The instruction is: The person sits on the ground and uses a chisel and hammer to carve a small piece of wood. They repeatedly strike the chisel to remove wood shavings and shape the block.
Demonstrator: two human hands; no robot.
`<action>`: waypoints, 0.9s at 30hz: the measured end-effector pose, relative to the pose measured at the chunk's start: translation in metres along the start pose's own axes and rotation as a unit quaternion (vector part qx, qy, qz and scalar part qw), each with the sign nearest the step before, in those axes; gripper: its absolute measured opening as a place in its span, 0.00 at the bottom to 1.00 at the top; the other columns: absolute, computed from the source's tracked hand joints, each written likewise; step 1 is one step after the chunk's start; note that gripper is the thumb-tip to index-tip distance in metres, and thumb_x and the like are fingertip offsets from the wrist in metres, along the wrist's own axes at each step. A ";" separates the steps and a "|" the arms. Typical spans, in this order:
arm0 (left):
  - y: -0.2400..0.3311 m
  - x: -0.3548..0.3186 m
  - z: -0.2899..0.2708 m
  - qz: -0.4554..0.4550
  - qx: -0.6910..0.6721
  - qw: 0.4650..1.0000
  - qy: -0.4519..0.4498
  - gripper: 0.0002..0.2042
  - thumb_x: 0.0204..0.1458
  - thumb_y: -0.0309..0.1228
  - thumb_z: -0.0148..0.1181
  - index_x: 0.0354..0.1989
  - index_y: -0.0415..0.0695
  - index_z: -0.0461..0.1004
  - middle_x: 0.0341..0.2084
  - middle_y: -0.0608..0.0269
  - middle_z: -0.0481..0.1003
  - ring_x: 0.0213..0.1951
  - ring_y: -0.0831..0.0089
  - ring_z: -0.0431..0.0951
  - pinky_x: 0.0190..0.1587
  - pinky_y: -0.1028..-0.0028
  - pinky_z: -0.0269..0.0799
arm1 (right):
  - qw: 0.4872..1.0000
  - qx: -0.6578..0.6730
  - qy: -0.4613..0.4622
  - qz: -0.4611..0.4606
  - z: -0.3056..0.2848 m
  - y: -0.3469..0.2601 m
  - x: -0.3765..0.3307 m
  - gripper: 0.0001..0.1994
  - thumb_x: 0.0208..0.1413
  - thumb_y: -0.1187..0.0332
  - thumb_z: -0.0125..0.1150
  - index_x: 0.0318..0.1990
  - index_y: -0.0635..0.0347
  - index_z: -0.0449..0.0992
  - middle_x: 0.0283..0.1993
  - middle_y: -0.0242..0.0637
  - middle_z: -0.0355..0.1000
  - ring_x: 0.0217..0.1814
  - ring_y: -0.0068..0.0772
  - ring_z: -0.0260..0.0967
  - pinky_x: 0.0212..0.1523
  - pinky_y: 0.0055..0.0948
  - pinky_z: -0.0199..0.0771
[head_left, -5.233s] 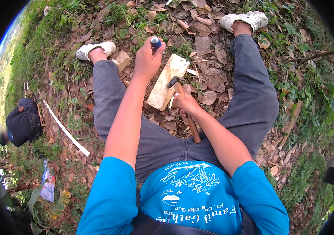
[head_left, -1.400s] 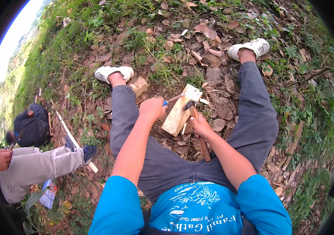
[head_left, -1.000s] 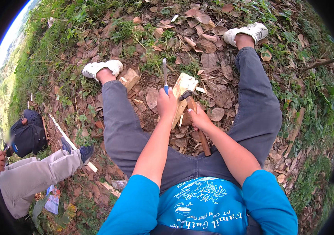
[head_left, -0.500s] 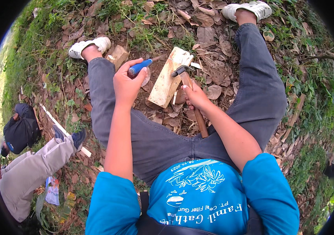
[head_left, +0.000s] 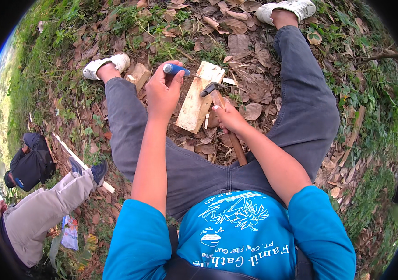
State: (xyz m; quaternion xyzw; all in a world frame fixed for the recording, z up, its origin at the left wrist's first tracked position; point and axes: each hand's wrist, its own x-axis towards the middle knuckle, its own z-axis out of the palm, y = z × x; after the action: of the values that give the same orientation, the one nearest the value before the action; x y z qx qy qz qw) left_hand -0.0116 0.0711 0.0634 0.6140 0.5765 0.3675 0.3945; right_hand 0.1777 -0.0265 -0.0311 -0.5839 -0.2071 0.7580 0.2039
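My left hand (head_left: pixel 162 95) is closed around the blue handle of a chisel (head_left: pixel 175 69). Its slim metal blade points right, across the upper part of a pale wooden block (head_left: pixel 193 106); whether the tip touches the wood I cannot tell. A claw hammer (head_left: pixel 238 148) with a wooden handle is gripped partway along by my right hand (head_left: pixel 230 119). The dark hammer head is over the block's right side, just below the chisel's tip. The block lies on leafy ground between my spread legs.
A smaller wood chunk (head_left: pixel 138 75) lies by my left shoe (head_left: pixel 108 66). Pale chips surround the block. On the left sits a person in light trousers (head_left: pixel 45 210), near a long pale strip of wood (head_left: pixel 80 161) and a dark-clad person (head_left: pixel 33 161). A branch (head_left: pixel 378 57) lies at right.
My left hand has moved right, bringing the chisel from beside the block to over its upper part. The hammer stays nearly where it was in my right hand. The view has shifted slightly.
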 end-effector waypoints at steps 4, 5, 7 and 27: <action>0.001 0.002 0.003 0.032 0.046 0.998 0.001 0.12 0.63 0.25 0.63 0.54 0.37 0.76 0.43 0.63 0.83 0.35 0.82 0.79 0.40 0.79 0.77 | 1.000 -0.018 0.004 -0.016 -0.001 -0.001 0.000 0.14 0.72 0.56 0.48 0.52 0.57 0.65 0.28 0.28 0.63 0.19 0.20 0.60 0.16 0.27 0.66; 0.001 0.004 0.003 0.035 0.052 0.998 0.001 0.12 0.63 0.25 0.63 0.53 0.37 0.76 0.43 0.63 0.83 0.34 0.83 0.79 0.40 0.79 0.76 | 1.000 -0.023 0.004 -0.019 -0.001 0.000 0.001 0.14 0.72 0.56 0.48 0.52 0.57 0.65 0.28 0.28 0.64 0.19 0.21 0.61 0.16 0.27 0.66; 0.001 0.006 0.004 0.041 0.064 0.997 0.000 0.12 0.63 0.25 0.63 0.52 0.37 0.77 0.41 0.64 0.83 0.34 0.83 0.79 0.39 0.79 0.76 | 0.999 -0.028 0.003 -0.025 -0.001 0.001 0.003 0.14 0.72 0.56 0.47 0.51 0.57 0.65 0.28 0.29 0.64 0.18 0.22 0.61 0.16 0.28 0.66; 0.008 0.011 0.013 0.050 0.082 0.995 0.039 0.11 0.58 0.27 0.68 0.47 0.37 0.78 0.36 0.59 0.83 0.34 0.73 0.84 0.39 0.72 0.78 | 0.998 -0.032 0.003 -0.047 -0.003 0.006 0.009 0.13 0.72 0.57 0.49 0.48 0.58 0.65 0.26 0.30 0.65 0.17 0.24 0.63 0.15 0.30 0.68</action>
State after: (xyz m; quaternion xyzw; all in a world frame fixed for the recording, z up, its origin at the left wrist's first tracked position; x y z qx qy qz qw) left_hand 0.0043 0.0809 0.0653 0.6578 0.5877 0.3619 0.3015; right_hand 0.1784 -0.0264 -0.0429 -0.5820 -0.2574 0.7389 0.2213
